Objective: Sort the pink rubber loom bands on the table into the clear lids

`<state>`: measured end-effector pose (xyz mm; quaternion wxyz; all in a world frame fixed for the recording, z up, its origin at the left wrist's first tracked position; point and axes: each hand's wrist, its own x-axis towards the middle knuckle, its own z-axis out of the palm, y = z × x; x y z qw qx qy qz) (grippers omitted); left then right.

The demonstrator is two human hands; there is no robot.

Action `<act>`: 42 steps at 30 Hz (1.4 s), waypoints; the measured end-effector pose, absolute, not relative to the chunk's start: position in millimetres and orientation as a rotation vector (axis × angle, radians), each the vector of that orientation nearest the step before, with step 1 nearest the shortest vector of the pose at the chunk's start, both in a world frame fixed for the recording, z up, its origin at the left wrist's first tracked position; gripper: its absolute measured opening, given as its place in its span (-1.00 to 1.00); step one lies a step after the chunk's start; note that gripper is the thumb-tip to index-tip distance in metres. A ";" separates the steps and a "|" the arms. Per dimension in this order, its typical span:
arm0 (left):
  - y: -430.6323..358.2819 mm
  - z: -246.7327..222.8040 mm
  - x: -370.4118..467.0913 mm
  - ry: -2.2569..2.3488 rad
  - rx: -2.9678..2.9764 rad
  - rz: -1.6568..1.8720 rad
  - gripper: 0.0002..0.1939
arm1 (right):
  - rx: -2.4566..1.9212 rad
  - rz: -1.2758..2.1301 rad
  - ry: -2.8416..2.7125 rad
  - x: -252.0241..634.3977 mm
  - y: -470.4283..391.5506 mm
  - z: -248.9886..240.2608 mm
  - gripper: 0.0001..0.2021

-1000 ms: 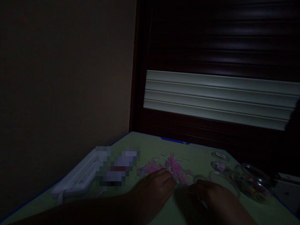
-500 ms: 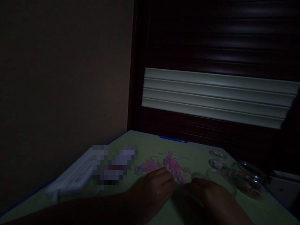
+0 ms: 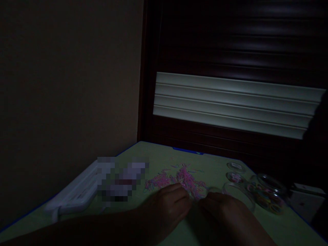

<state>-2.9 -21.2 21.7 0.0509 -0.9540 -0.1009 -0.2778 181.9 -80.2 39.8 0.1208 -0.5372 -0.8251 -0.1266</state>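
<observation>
Left hand [image 3: 173, 204] and right hand [image 3: 222, 209] were curled at near centre, fingertips hidden; could not tell if either gripped anything. Pink bands [image 3: 186, 178] lay loosely heaped just far; a knuckle's sweep could have scattered them.

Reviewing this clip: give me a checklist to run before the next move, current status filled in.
1. Both hands in view: ok; left hand and right hand are close together over the table.
2. Pink pile nearby: ok, just beyond the left hand.
3. Pile kept together: not ok, stray bits lie beyond it.
4. What the fingertips hold: cannot tell, too dark.
5. Clear jar contains coloured rings: ok.
6. Lighting: not ok, very dim.
</observation>
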 end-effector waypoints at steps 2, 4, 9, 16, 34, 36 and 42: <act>-20.7 20.0 -2.4 -0.321 -2.898 -0.845 -0.80 | -1.585 -0.368 -2.424 181.6 -82.0 43.5 -0.75; -20.5 19.5 -2.3 -0.331 -2.898 -0.827 -0.80 | -1.595 -0.367 -2.434 181.3 -83.6 45.8 -0.74; -20.5 20.9 -3.0 -0.325 -2.887 -0.812 -0.80 | -1.607 -0.344 -2.436 181.4 -81.4 41.6 -0.74; -17.8 15.4 -1.6 -0.362 -2.856 -0.872 -0.79 | -1.607 -0.395 -2.432 183.2 -76.0 34.3 -0.75; -17.4 20.3 -3.2 -0.344 -2.819 -0.754 -0.83 | -2.034 -0.780 -2.162 205.1 -95.4 63.4 -0.68; -17.8 21.2 -3.4 -0.319 -2.810 -0.754 -0.82 | -2.089 -0.806 -2.118 210.3 -96.4 63.4 -0.67; -18.8 22.8 -4.3 -0.304 -2.825 -0.761 -0.82 | -2.100 -0.982 -2.054 223.4 -100.2 58.6 -0.64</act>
